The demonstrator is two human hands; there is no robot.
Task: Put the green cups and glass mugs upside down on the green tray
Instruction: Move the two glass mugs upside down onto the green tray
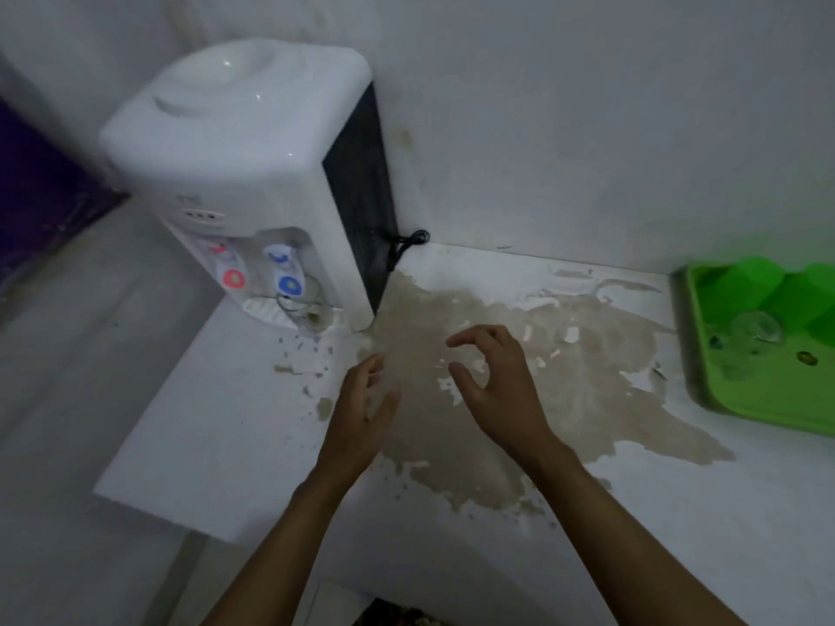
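Head camera, nearest first: two bare forearms rise from 6 o'clock over the white counter [677, 512]. The left hand [361, 413] hangs edge-on with fingers loosely spread and nothing in it. Just beside it, toward 12 o'clock, the right hand [492, 386] is palm-down, thumb and fingers curled in a loose open claw, also empty, above a brown stain [519, 399]. Farther off at 3 o'clock sits the green tray [723, 399], cut by the frame edge. On it stand green cups [745, 282], apparently upside down already, and a glass mug [754, 329], blurred. I judge the cups light, stiff plastic, easy to take round the wall; the glass heavier, slick and breakable, best held by body or handle. At 10 o'clock stands a water dispenser [253, 173].
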